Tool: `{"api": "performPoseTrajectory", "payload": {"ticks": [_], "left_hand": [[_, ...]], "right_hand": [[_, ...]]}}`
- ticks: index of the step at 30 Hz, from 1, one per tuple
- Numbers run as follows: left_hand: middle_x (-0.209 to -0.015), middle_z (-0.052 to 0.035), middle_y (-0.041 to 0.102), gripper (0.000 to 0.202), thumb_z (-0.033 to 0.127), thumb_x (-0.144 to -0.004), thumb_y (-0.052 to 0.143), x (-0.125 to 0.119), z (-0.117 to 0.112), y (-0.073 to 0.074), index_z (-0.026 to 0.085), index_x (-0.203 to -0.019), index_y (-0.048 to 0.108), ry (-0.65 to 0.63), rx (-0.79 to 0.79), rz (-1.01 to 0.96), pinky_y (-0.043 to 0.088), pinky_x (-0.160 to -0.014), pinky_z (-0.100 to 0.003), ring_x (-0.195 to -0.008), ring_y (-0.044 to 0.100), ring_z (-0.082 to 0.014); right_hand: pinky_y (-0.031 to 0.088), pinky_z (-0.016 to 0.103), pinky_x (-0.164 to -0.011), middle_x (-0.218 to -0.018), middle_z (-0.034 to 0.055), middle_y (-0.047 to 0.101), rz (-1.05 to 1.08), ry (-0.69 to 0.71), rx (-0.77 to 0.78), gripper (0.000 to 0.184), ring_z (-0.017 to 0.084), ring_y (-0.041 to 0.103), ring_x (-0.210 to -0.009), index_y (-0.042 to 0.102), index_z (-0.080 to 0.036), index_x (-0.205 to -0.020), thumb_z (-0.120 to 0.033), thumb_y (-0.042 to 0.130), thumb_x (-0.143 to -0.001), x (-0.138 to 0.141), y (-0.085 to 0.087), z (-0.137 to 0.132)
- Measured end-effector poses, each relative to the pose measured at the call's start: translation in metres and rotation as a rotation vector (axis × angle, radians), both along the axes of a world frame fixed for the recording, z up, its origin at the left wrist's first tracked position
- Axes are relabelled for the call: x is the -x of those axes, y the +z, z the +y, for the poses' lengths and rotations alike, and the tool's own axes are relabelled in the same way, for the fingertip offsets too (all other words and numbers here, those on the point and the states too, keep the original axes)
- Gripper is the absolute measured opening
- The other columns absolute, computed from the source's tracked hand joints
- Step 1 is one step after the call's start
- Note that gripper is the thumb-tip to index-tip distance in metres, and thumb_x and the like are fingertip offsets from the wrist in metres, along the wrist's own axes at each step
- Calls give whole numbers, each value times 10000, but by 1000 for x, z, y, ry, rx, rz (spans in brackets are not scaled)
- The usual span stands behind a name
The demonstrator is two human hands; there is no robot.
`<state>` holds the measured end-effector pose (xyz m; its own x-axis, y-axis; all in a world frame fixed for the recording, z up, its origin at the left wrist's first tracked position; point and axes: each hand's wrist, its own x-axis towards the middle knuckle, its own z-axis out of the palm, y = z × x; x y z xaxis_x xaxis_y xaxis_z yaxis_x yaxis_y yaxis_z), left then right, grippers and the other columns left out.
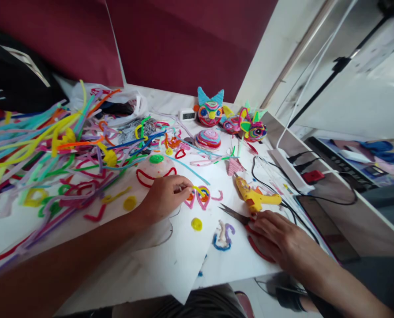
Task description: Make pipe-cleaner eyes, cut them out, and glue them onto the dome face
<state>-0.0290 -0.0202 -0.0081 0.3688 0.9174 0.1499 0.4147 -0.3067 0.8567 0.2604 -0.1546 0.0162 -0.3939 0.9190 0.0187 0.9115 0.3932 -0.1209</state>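
Left hand [165, 197], one: we pinch with it a short yellow strip [198, 191], thumb and forefinger together, over the pink-rimmed eye pieces [203, 199], our dial's centre. Right hand [283, 237], one: fingers on the red-handled scissors [239, 216] at four o'clock; we cannot tell whether they clamp the handles. Yellow glue gun [254, 197], one: three o'clock. Yellow disc [197, 224], one: six o'clock. Pale dome [150, 168] with red mouth outline, one: ten o'clock. Blue-eared head [210, 113], one: twelve o'clock, well apart. Heap of coloured strips [64, 132]: between nine and ten.
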Motion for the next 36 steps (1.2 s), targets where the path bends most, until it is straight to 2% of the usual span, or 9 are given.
{"api": "performPoseTrajectory", "payload": {"ticks": [3,8,13,16,20,23,27,32,36], "left_hand": [[-750,-44,738,189,311,-771,588,-3,-1,4,162,-815,696,4,1,18,509,-607,-239,-686,697,-184],[-765,-31,741,177,313,-767,596,-7,-2,15,173,-804,698,-4,-17,35,501,-612,-229,-688,689,-172],[-583,20,659,136,284,-757,605,-16,-5,29,177,-748,688,22,15,66,397,-478,-180,-532,590,-115],[-489,48,568,131,276,-753,599,-22,-5,35,170,-739,675,29,90,31,334,-417,-172,-425,481,-83],[-461,53,531,127,266,-747,606,-31,-5,39,155,-725,664,16,195,-51,317,-389,-166,-392,430,-71],[-418,64,497,121,267,-750,620,-41,-7,43,151,-748,654,-8,301,-108,307,-373,-159,-371,415,-68],[-422,71,490,88,230,-749,619,-54,-13,51,144,-727,615,-32,416,-228,274,-349,-136,-346,378,-41],[-507,51,561,54,176,-734,614,-65,-20,56,137,-727,577,-42,531,-352,223,-332,-116,-343,361,-13],[-566,26,616,55,179,-737,611,-69,-23,55,142,-741,571,-58,551,-375,236,-341,-117,-350,393,-15]], "right_hand": [[555,393,-818,-1133,133,594,-12,-12,-18,226,232,609,-970,591,-172,-1079,-231,407,-961,1,-10,-3],[555,427,-791,-1107,128,589,-46,3,-3,206,249,602,-942,554,-177,-1099,-153,447,-924,0,-11,-2],[545,451,-746,-938,88,605,28,-45,1,169,250,608,-851,522,-206,-1009,-116,452,-884,-3,-16,-6],[562,388,-724,-928,75,623,200,-86,41,105,218,642,-827,479,-226,-1008,-195,456,-910,-6,-16,-14],[564,221,-665,-971,61,657,594,-213,77,269,150,688,-785,416,-242,-1112,-226,540,-875,-6,-6,-24],[538,184,-615,-869,20,662,738,-282,2,370,132,666,-705,443,-252,-1189,-255,600,-854,1,4,-26],[509,182,-668,-966,20,663,752,-263,-46,406,120,636,-774,490,-291,-1276,-291,598,-885,10,4,-22],[408,203,-560,-737,-36,542,677,-258,11,246,102,497,-617,549,-253,-1110,-321,608,-881,20,3,-17],[362,236,-549,-733,-33,500,641,-276,64,201,112,445,-607,542,-221,-1045,-353,570,-897,27,9,-14]]}}
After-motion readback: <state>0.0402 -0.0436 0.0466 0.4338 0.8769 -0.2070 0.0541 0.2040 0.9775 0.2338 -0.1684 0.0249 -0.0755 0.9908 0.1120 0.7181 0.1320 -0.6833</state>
